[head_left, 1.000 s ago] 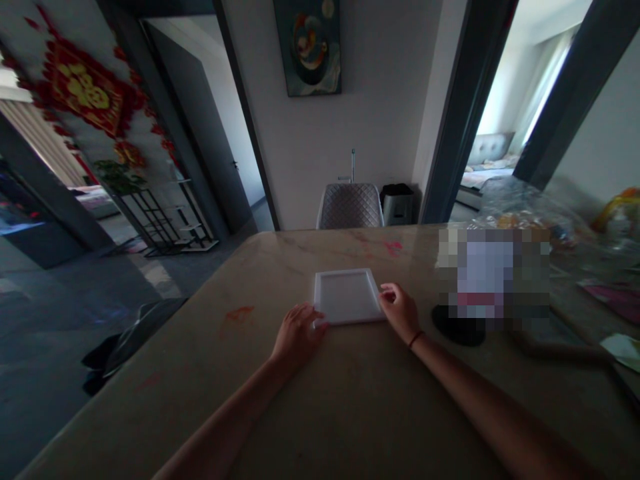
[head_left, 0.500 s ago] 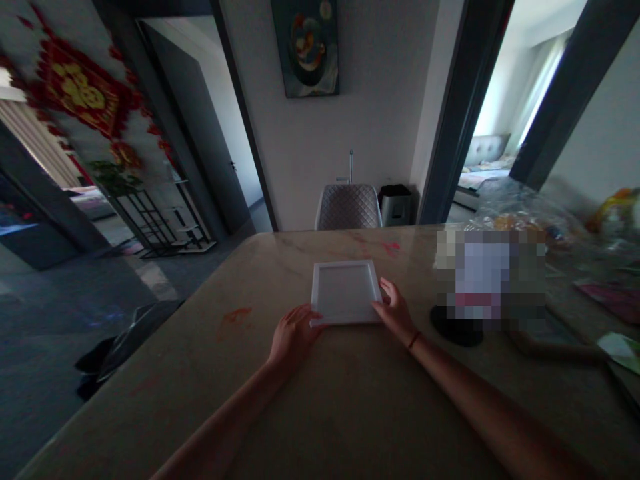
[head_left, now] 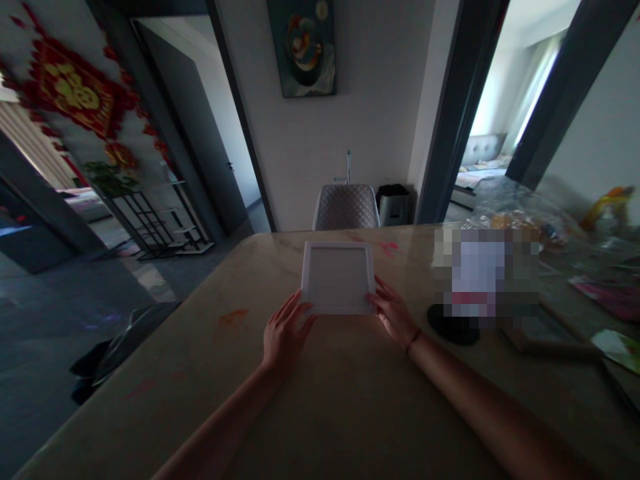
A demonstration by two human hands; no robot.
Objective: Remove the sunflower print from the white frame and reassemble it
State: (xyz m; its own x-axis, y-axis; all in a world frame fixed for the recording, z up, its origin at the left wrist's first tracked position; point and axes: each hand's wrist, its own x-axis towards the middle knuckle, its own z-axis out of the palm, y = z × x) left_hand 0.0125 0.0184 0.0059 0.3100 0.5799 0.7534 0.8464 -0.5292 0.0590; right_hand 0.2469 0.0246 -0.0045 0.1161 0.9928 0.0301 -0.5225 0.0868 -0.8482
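Note:
A white square frame [head_left: 337,277] is tilted up off the beige table [head_left: 350,400], its face toward me. My left hand [head_left: 283,333] holds its lower left corner, fingers stretched along the edge. My right hand [head_left: 395,313], with a thin red band at the wrist, grips the lower right corner. The frame's bottom edge sits between the two hands, and I cannot tell whether it still touches the table.
A round black base [head_left: 447,323] and a blurred-out object stand right of the frame. Papers and clutter [head_left: 600,293] cover the table's right end. A quilted chair [head_left: 346,207] stands at the far edge. Doorways open left and right; a dark chair [head_left: 120,347] is at the left side.
The frame lay flat on the table a second ago; both hands have raised its far edge so it now stands tilted toward me.

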